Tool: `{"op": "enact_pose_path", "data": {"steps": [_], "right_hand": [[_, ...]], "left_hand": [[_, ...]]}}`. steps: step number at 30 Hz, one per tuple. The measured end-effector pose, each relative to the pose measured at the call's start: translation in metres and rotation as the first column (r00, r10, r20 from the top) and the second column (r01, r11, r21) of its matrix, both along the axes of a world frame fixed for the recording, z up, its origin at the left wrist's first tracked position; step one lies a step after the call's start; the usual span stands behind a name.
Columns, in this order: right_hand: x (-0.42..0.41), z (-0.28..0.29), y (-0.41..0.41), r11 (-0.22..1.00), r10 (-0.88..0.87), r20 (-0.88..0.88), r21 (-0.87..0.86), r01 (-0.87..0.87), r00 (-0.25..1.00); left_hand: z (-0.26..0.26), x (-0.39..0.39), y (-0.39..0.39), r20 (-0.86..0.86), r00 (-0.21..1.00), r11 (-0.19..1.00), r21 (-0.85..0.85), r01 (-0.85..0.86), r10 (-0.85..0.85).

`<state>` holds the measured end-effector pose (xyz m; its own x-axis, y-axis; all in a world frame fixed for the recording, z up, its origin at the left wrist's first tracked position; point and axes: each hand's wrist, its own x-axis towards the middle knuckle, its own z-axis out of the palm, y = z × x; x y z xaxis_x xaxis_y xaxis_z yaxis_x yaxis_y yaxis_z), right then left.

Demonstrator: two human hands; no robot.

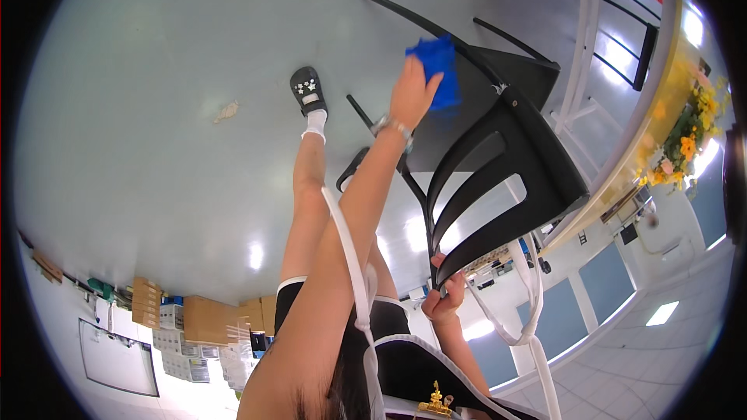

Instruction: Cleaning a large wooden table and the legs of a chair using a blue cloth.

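My left hand (pixel 413 92), with a bracelet at the wrist, holds a bunched blue cloth (pixel 439 73) at the seat and upper frame of a black chair (pixel 540 157); motion blurs the cloth's lower edge. Whether it presses on the seat or the frame, I cannot tell. The slotted chair back stands nearest to me, with the thin legs reaching away beyond the seat. Lower down, my right hand (pixel 446 297) grips the end of the chair back's top edge, fingers wrapped around it.
To the right is a table edge (pixel 648 146) with yellow and orange flowers (pixel 688 146) on it. Another black-framed piece of furniture (pixel 645 55) stands beyond. A beige scrap (pixel 226 111) lies on the grey floor near my black shoe (pixel 305 90). Cardboard boxes (pixel 205 319) stand at the lower left.
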<state>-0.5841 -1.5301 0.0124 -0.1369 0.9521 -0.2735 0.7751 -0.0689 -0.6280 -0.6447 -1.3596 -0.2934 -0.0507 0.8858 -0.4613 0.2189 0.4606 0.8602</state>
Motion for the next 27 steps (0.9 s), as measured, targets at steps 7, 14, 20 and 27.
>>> {"op": "enact_pose_path", "data": {"steps": [7, 14, 20, 27], "right_hand": [[-0.001, -0.001, 0.005, 1.0, 0.025, 0.004, -0.001, -0.025, 1.0], [0.0, 0.001, 0.001, 1.0, 0.016, -0.036, -0.014, -0.017, 0.999], [0.003, 0.007, 0.005, 0.995, 0.058, -0.026, -0.079, -0.06, 0.998], [-0.007, 0.01, 0.008, 0.988, -0.003, -0.135, -0.154, -0.018, 0.991]], "left_hand": [[-0.001, 0.016, -0.045, -0.13, 0.986, 0.994, -0.011, 0.108, -0.109], [0.038, -0.021, -0.193, -0.105, 0.883, 0.873, -0.242, 0.424, -0.458], [0.076, -0.039, -0.163, 0.107, 0.929, 0.892, -0.26, 0.37, -0.354], [0.128, -0.037, -0.16, 0.533, 0.808, 0.895, -0.447, 0.017, 0.251]]}}
